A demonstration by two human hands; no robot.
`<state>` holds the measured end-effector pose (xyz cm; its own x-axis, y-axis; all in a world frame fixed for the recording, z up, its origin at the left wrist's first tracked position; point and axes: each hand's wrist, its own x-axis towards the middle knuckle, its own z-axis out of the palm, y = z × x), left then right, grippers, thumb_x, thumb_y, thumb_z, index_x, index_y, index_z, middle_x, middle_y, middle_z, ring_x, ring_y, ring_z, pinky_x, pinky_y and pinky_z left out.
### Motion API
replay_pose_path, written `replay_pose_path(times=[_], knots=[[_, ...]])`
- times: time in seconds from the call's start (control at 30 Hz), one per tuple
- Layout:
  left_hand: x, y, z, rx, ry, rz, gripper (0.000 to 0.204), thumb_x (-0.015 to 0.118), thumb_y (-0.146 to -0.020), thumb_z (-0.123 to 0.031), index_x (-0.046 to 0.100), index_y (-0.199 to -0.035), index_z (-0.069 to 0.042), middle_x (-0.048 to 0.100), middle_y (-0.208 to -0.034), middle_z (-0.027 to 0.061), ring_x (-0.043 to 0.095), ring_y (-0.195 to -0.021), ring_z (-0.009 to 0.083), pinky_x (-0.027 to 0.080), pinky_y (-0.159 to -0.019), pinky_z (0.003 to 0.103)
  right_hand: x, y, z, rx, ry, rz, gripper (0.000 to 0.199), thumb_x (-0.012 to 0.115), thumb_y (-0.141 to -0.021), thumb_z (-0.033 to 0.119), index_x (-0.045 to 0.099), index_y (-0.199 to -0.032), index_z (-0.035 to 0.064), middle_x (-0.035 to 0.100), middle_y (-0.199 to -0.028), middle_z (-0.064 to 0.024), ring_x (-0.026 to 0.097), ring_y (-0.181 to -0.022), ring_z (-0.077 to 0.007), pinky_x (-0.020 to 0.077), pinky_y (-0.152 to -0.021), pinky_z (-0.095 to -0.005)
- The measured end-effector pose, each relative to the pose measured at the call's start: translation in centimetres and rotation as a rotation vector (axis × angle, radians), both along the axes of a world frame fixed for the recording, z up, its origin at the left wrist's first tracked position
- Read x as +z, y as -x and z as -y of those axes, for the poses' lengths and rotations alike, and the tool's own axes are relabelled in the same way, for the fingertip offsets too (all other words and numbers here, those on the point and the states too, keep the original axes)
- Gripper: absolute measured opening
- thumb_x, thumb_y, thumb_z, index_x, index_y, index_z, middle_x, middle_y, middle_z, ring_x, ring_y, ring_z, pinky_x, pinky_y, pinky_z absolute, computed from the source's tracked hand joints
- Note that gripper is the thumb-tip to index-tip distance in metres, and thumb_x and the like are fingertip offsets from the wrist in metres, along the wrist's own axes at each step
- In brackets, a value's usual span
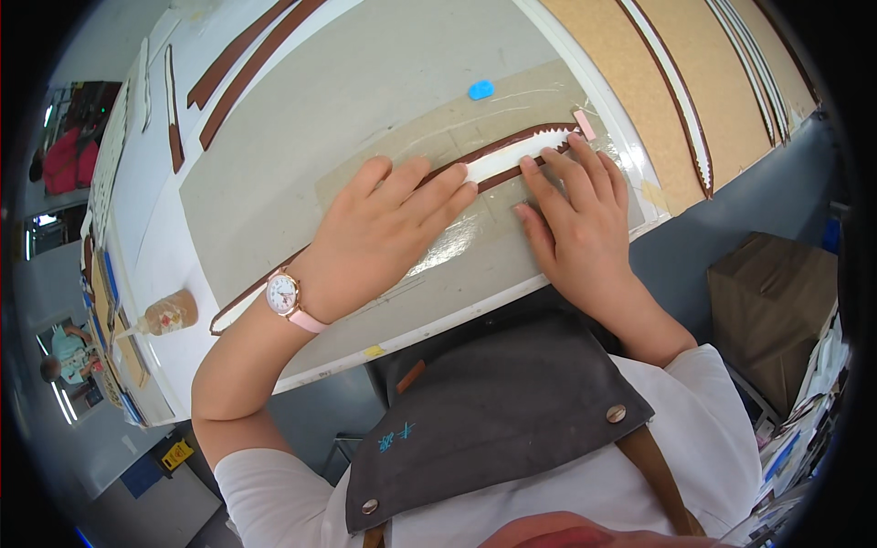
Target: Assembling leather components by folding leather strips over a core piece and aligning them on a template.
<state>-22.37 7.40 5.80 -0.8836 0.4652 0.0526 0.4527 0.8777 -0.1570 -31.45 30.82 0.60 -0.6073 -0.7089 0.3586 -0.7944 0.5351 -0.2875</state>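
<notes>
On the wide white worktable (174,228) lies a grey cutting mat (301,137), and on it a long curved brown leather strip with a white lining (512,157). Both hands press flat, fingers spread, gripping nothing: the left hand (384,228) on its middle, the right hand (575,210) beside. Nearby sits a small blue oval object (480,89).

A white bench (164,237) carries a grey mat (301,119) with a clear plastic sheet (475,228) over part of it. On the sheet lies a long brown-and-white strip (512,155), with a small blue piece (480,89) near it. More brown strips (242,64) lie farther back, and a squeeze bottle (166,313) lies near the bench's left edge.
</notes>
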Motion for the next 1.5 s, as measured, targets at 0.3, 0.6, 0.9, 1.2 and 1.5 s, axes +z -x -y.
replay_pose_path(times=[0.3,0.6,0.9,1.2,1.5], knots=[[0.3,0.3,0.1,-0.011,-0.025,0.018,0.052,0.061,-0.085,-0.01,0.063,-0.137,-0.012,0.06,-0.141,-0.0016,0.054,-0.113,0.0196,0.044,-0.097,0.034,0.0,0.1,0.1,0.007,0.029,-0.038,0.043,0.076,-0.085,0.021,0.069,-0.125,0.0051,0.061,-0.128,-0.0149,0.05,-0.134,-0.0384,0.0366,-0.112,-0.0552],[0.3,0.5,0.2,-0.024,-0.094,0.02,0.044,0.063,-0.084,-0.01,0.067,-0.127,-0.007,0.063,-0.133,0.0018,0.055,-0.11,0.019,0.043,-0.091,0.032,0.4,0.6,-2.0,0.0,-0.004,-0.076,0.036,0.078,-0.082,0.016,0.072,-0.115,0.003,0.059,-0.124,-0.0176,0.053,-0.121,-0.0388,0.0395,-0.102,-0.0538],[-0.1,0.0,0.4,0.016,-0.132,0.051,0.047,0.061,-0.085,-0.009,0.065,-0.131,-0.01,0.06,-0.14,-0.0003,0.056,-0.112,0.0182,0.044,-0.095,0.032,1.6,3.0,1.0,0.169,-0.129,-0.005,0.028,0.072,-0.089,0.013,0.069,-0.115,0.0015,0.057,-0.135,-0.0197,0.046,-0.132,-0.0432,0.0368,-0.111,-0.0551],[0.0,-0.2,0.7,0.05,-0.228,0.111,0.045,0.059,-0.088,-0.01,0.065,-0.133,-0.012,0.062,-0.139,-0.0015,0.055,-0.112,0.0174,0.043,-0.097,0.032,1.8,5.8,3.7,0.512,-0.14,0.06,0.042,0.075,-0.086,0.011,0.068,-0.125,-0.0023,0.06,-0.122,-0.0132,0.049,-0.13,-0.0356,0.0407,-0.11,-0.0457],[-1.0,-1.2,1.0,0.091,-0.238,0.132,0.047,0.057,-0.094,-0.011,0.064,-0.139,-0.023,0.063,-0.134,0.0006,0.056,-0.123,0.0207,0.043,-0.107,0.033,2.4,7.2,5.0,0.668,-0.157,0.13,0.04,0.076,-0.085,0.019,0.071,-0.119,-0.0029,0.057,-0.093,-0.0095,0.055,-0.093,-0.0283,0.0462,-0.09,-0.0408]])
